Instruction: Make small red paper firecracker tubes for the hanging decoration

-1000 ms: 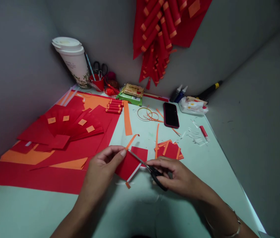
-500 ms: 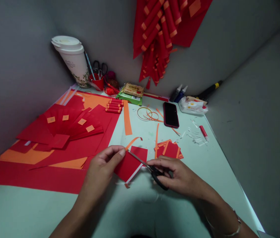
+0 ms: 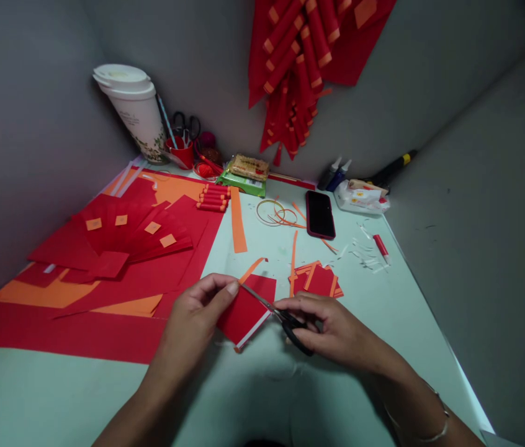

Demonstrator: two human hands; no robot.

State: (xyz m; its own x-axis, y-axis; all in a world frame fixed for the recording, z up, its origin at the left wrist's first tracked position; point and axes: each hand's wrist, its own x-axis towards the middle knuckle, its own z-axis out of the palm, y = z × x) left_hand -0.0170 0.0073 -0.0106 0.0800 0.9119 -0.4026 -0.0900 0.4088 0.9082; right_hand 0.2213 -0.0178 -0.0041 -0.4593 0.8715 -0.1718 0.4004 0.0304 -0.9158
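Note:
Between thumb and fingers, my left hand (image 3: 201, 310) pinches a red paper square (image 3: 244, 313) at its upper left corner. White tape or paper edging runs along the square's lower right side. My right hand (image 3: 325, 326) holds black-handled scissors (image 3: 290, 323), whose blades lie along the square's upper edge and look nearly closed. A curled orange paper strip (image 3: 252, 270) sticks up beside the blades near my left fingertips. Another red piece shows behind the held square. Beyond my right hand lies a pile of red squares with orange edging (image 3: 318, 280).
Red paper sheets (image 3: 118, 341) cover the table's left, with a pleated red fan (image 3: 136, 233) on top. At the back stand a white cup (image 3: 136, 118), a red pot (image 3: 181, 154) and snack packets (image 3: 244, 177). A phone (image 3: 321, 214) and glue bottles (image 3: 337, 177) lie right. Firecracker-like decorations (image 3: 290, 68) hang above.
The orange strip by the blades has shifted slightly right and stands straighter. Both hands keep nearly the same place and grip. The view has moved very slightly.

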